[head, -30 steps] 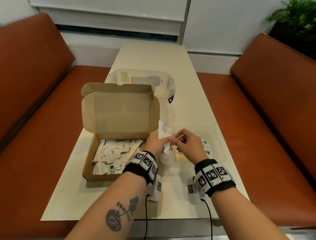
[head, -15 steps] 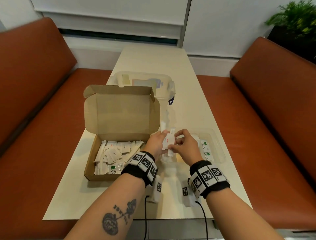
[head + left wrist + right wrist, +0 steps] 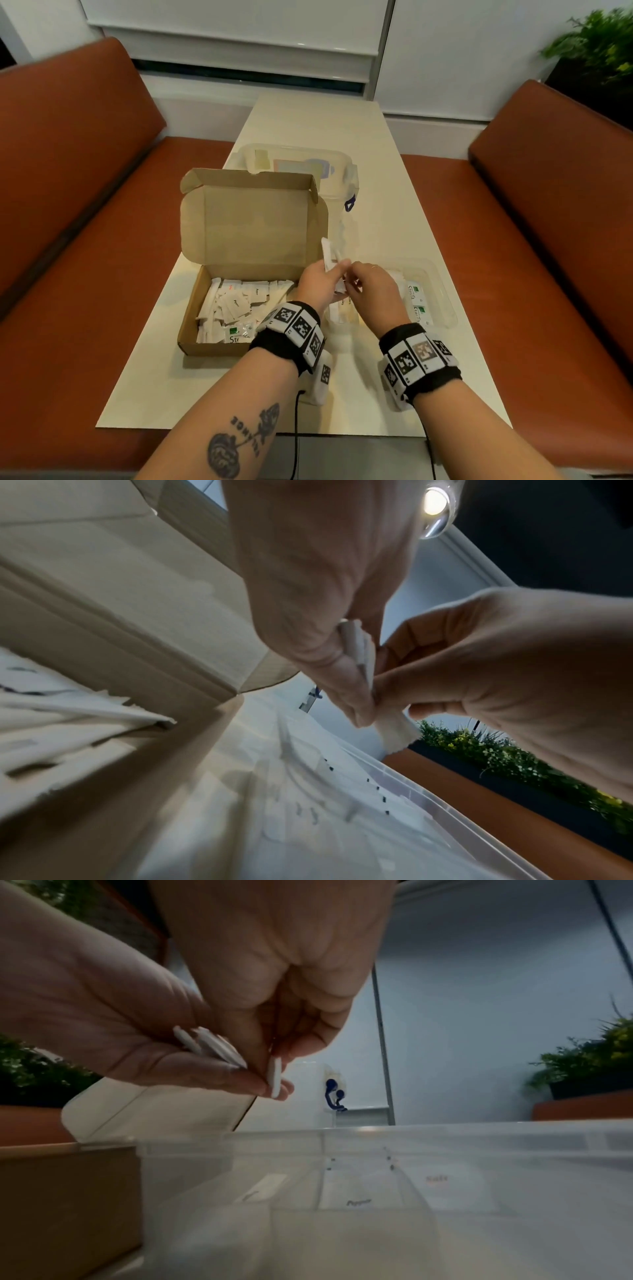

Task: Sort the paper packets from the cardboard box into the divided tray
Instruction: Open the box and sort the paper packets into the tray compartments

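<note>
At the left of the table sits the open cardboard box, its lid standing up, with a loose heap of white paper packets lying inside. Just right of the box, the left hand is raised above the table edge of the tray, and its grip is clenched on a small bunch of white packets that stick up between thumb and fingers. The right hand meets it there, touching fingertip to fingertip, and its grip pinches a single packet at the edge of the bunch. Below and to the right of both hands lies the clear divided tray, with green-marked packets stacked in its right compartment and white ones labelled pepper and salt in others. Behind the box stands a clear lidded tub. Orange benches flank the table on either side.
</note>
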`<control>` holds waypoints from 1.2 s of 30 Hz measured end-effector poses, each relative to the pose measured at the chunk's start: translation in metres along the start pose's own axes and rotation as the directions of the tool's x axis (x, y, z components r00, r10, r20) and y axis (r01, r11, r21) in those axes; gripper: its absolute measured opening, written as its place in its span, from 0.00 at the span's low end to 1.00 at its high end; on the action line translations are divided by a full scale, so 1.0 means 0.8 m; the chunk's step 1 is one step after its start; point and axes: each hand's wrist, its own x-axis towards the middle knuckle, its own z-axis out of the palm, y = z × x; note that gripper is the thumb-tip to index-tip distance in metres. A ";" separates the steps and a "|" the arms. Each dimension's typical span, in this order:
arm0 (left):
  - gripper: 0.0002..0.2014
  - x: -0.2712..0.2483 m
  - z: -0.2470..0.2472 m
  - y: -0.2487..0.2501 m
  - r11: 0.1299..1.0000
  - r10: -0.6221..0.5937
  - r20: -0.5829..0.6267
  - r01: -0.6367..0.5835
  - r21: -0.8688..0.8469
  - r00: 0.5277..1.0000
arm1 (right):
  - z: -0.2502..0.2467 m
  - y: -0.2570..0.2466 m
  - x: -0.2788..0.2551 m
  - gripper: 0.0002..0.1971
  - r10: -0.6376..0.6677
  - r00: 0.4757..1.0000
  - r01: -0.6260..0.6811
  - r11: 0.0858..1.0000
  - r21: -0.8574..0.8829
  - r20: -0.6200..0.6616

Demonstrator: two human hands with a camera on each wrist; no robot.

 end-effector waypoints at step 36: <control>0.14 -0.004 -0.023 -0.009 0.986 -0.029 0.014 0.026 0.166 1.000 | 0.013 0.004 0.017 0.09 0.568 0.823 -0.450 0.654 0.608 -0.002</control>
